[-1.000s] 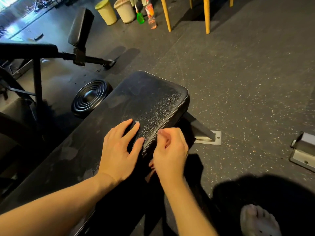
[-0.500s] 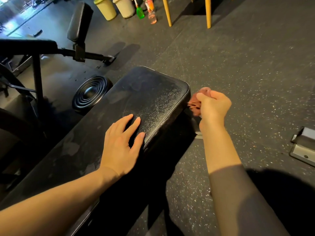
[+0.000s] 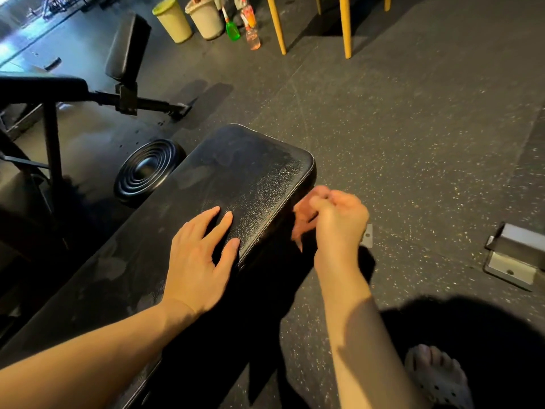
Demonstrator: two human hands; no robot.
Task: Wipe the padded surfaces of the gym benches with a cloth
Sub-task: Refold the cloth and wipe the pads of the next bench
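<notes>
Your left hand point(image 3: 197, 261) lies flat, fingers spread, on the bench pad point(image 3: 250, 172) near its right edge. Your right hand point(image 3: 339, 219) is curled round a bunched reddish cloth point(image 3: 305, 215) just beside that edge. You seem to be wiping the side; next, bring the soft cloth up onto the grained, dusty black top.

Bench pad point(image 3: 250, 172): black, dust-streaked; a left hand point(image 3: 197, 261) was laid flat on it.
Floor point(image 3: 413, 128): speckled rubber; a weight plate point(image 3: 144, 169), a green bottle point(image 3: 232, 31) and a metal bracket point(image 3: 513, 255) were seen on it.
</notes>
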